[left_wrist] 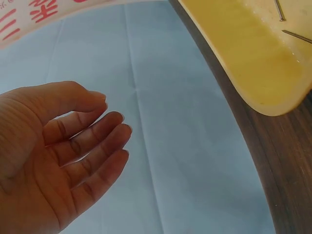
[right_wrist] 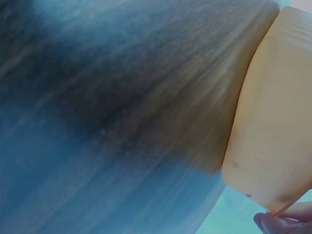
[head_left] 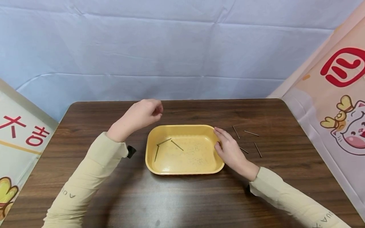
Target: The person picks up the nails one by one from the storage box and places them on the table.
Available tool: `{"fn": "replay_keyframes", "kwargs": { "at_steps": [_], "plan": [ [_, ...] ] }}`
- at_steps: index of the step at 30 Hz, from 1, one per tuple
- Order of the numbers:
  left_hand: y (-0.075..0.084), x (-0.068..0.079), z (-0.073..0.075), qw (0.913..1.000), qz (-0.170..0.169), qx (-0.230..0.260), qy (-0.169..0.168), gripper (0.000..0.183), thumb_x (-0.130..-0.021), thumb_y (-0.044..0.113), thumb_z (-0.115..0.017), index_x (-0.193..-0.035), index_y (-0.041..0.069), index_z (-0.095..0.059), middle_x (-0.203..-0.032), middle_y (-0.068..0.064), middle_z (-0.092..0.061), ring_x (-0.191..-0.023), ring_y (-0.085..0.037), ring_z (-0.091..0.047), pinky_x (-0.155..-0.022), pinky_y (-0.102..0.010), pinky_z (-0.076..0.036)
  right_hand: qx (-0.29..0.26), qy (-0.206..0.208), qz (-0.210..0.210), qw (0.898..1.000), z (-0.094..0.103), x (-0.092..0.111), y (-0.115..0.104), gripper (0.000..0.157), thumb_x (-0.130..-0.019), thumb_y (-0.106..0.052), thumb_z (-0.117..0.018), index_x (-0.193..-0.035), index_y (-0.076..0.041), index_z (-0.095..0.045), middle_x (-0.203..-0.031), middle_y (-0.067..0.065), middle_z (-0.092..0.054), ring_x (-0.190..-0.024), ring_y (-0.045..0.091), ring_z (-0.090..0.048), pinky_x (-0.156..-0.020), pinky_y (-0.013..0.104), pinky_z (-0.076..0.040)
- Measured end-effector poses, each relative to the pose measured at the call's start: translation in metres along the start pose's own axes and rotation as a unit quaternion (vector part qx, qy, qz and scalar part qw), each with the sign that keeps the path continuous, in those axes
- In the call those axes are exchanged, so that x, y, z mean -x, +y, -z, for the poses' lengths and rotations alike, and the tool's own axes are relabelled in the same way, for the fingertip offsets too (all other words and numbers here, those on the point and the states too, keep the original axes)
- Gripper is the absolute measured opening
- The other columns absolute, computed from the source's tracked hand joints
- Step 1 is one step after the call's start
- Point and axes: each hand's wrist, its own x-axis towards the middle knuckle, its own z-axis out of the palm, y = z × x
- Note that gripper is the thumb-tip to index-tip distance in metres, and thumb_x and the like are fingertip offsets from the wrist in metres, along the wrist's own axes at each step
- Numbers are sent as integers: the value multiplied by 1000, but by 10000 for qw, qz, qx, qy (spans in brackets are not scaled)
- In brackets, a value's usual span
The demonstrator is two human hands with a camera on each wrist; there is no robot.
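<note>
A shallow yellow plastic tub [head_left: 185, 172] stands on the table with three nails [head_left: 177, 145] lying in its left half. Above and behind the tub's left far corner is my left hand [head_left: 145, 112]. Its fingers are loosely bent with nothing between them, as the left wrist view shows of the same hand [left_wrist: 73, 146]. My right hand [head_left: 231, 150] grips the tub's right rim, its thumb over the inner side. In the right wrist view, fingertips [right_wrist: 275, 224] show at the rim beside the tub's outer wall [right_wrist: 273, 112].
Several more nails [head_left: 257, 149] lie scattered on the dark wooden table [head_left: 182, 199], right of the tub and around the right hand. A pale cloth [head_left: 171, 57] hangs behind the far table edge. Printed panels [head_left: 336, 95] stand at both sides.
</note>
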Motion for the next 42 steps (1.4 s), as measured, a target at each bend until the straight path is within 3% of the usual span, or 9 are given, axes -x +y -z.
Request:
{"fn": "replay_keyframes", "kwargs": {
  "at_steps": [8, 19, 29, 42],
  "plan": [
    [7, 0, -1, 10000, -52, -44, 38, 6, -86, 15, -56, -90, 12, -59, -82, 1, -56, -74, -16, -51, -65, -31, -43, -6, 29, 38, 10000, -1, 1, 0, 42, -77, 4, -52, -118, 13, -53, -124, 21, -52, -112, 32, -50, -85, 41, -47],
    [13, -1, 0, 9991, -202, 49, 368, 4, -85, 15, -56, -88, 12, -59, -80, 2, -55, -71, -15, -50, -62, -30, -42, 13, 75, 61, 10000, -1, 1, 0, 42, -77, 4, -53, -118, 13, -54, -123, 21, -52, -111, 32, -51, -85, 41, -47],
    [23, -7, -4, 9990, -319, 5, 317, 4, -86, 14, -55, -87, 12, -59, -79, 2, -54, -72, -15, -50, -61, -30, -42, 54, 58, 58, 10000, -2, 0, 2, 41, -77, 6, -54, -118, 13, -54, -123, 22, -53, -111, 32, -51, -85, 41, -47],
    [37, -18, -18, 9964, -747, -233, 330, 3, -85, 12, -57, -86, 10, -59, -80, 2, -56, -66, -13, -50, -60, -28, -43, 64, 214, 164, 9996, -2, 0, 0, 40, -76, 4, -52, -115, 14, -54, -120, 23, -53, -108, 33, -52, -83, 41, -47]
  ]
}}
